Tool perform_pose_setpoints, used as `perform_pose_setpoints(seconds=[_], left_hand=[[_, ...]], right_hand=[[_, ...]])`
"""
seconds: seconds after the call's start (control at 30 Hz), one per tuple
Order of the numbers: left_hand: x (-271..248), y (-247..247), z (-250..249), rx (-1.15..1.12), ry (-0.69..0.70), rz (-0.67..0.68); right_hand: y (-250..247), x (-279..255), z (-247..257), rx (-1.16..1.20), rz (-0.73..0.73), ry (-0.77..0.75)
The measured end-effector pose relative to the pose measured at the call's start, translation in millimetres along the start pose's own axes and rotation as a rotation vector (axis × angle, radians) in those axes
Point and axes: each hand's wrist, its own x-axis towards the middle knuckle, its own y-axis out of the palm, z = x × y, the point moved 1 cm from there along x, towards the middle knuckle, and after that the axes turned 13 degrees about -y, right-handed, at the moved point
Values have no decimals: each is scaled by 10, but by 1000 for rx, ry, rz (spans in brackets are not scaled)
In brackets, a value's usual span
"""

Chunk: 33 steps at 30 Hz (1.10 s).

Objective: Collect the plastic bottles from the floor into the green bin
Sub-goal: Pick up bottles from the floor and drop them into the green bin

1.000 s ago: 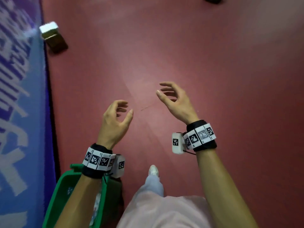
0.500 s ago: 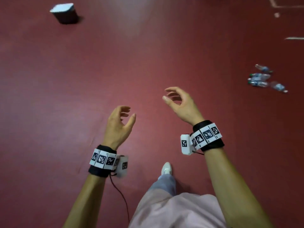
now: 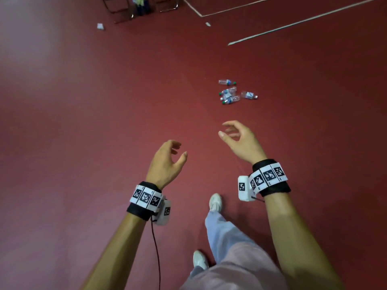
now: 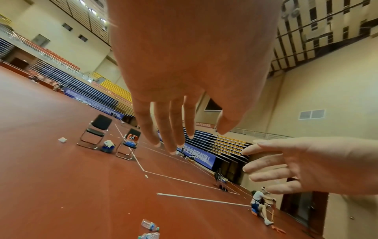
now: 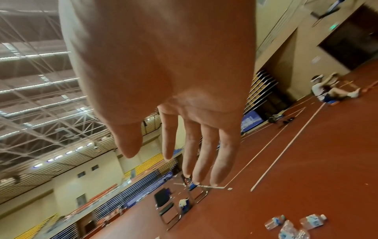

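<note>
Both empty: left hand [image 3: 165,162] and right hand [image 3: 243,143] raised, fingers loosely curled, grasping nothing. Plastic bottles [image 3: 230,95] clustered on red floor [image 3: 104,122] well ahead

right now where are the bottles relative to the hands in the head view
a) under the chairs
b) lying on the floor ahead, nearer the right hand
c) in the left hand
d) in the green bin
b: the bottles lie clustered on the red floor ahead, beyond the right hand; the left hand and the right are both empty.
</note>
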Motion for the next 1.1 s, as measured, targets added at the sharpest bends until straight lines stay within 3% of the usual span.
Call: perform_pose_setpoints(seconds=[0.17,0.37,0.53,0.8,1.1], left_hand=[[1022,55,-227,49,52,27],[2241,-163,-410,144,34,4],[3154,-149,-586,169,18,4],[4751,359,-960,223,94,136],[7303,967,-1611,213,197,225]], right_hand=[[-136,1100,-423,21,-65,67],[-234,2679,-708,81,-148,20],[-285,3439,-964,97,-120,26],[-753,4612,-1745,67,-197,103],[-1429,6241,-2516,-54,-263,193]])
